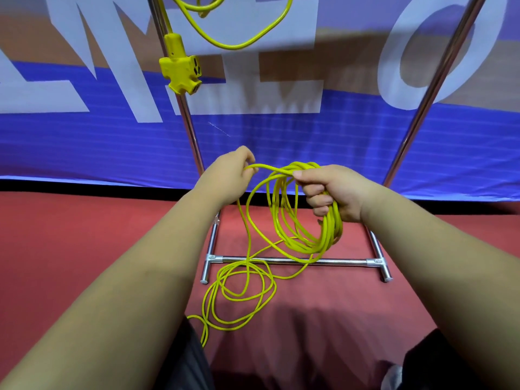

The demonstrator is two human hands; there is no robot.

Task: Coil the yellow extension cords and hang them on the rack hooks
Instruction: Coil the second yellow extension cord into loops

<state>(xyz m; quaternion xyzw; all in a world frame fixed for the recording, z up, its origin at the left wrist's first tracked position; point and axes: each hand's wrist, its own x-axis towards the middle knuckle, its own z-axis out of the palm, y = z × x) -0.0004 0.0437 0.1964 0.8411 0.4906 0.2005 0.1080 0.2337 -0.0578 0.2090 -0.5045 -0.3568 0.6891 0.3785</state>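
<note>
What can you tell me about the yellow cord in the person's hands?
The yellow cord is thin, round and glossy, like plastic-jacketed cable. Several loops hang as a bundle from the right hand, which grips them at the top. The left hand pinches a single strand leading into that bundle. The rest drops to loose loops on the red floor, crossing the rack's bottom bar; no plug is visible.

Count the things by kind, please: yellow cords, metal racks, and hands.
Yellow cords: 2 (held cord, hanging cord)
Metal racks: 1 (rack)
Hands: 2 (left hand, right hand)
Total: 5
</note>
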